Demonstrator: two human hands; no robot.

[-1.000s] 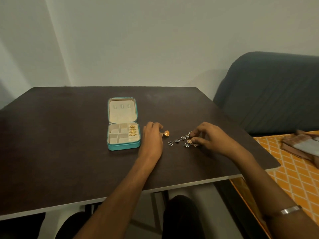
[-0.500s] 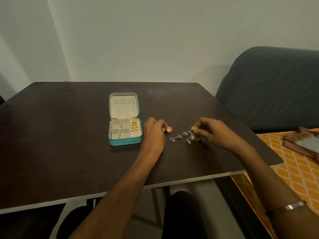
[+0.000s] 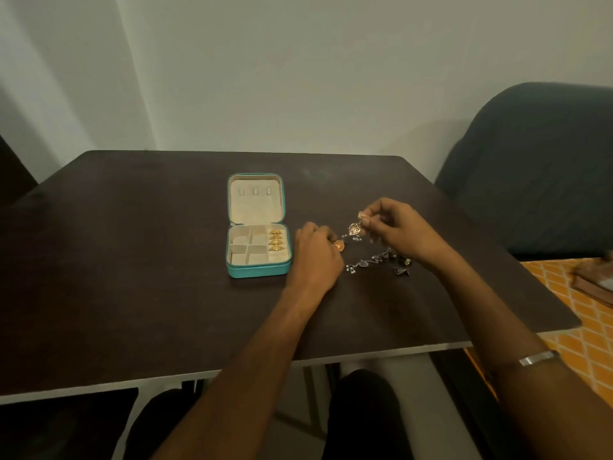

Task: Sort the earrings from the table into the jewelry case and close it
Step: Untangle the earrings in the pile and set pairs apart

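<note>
Head view: we see our right hand point(image 3: 396, 232) raised just off the dark brown wooden counter point(image 3: 132, 260), thumb and forefinger pinching the top of a gold filigree heart-shaped drop earring point(image 3: 355, 228), which dangles free below the grip. Our left hand point(image 3: 315, 257) rests on the counter, fingers curled round a small round orange-gold earring point(image 3: 338, 245) that peeks out at the fingertips.

The teal zip-around jewelry case with a cream lining point(image 3: 258, 270) lies open just left of the left hand. One right-side compartment holds gold earrings point(image 3: 275, 240); the others look unfilled. A loose cluster of dark silver beaded earrings point(image 3: 378, 260) lies on the counter under and beside the right hand.

Handling, as we judge it:
- Featherweight pieces; no force needed.
- Filigree is thin, probably bendable. Pinch at the stud or hook, not the openwork.
- The drop swings, so we lower it slowly into a compartment.
- Silver pieces look tangle-prone, with chains and beads touching. Lift one by its top and check nothing trails.
- Smooth metal is slippery in a fingertip grip.

Most sorting is left; the lid is open.
</note>
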